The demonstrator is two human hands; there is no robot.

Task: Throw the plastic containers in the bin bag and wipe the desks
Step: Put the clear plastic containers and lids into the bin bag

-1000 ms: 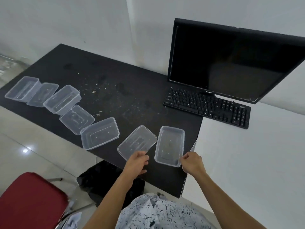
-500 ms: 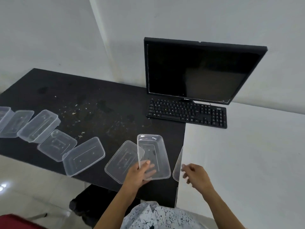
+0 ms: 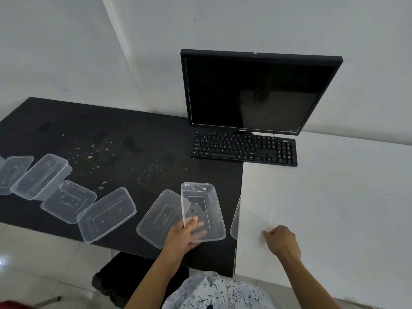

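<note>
Gripping the clear container (image 3: pixel 204 197) by its near rim with the left hand (image 3: pixel 185 236), at the front edge of the black desk (image 3: pixel 133 130). Probably feeling light, bendy, slippery. Curling the right hand (image 3: pixel 282 241) on the white desk (image 3: pixel 334 197); hard telling if holding anything.

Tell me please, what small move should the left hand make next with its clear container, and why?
Probably carry the container back and down into the black bin bag under the desk. The left hand grips its near rim, thumb on top, and the bag sits just below that hand, so the drop looks short.
</note>
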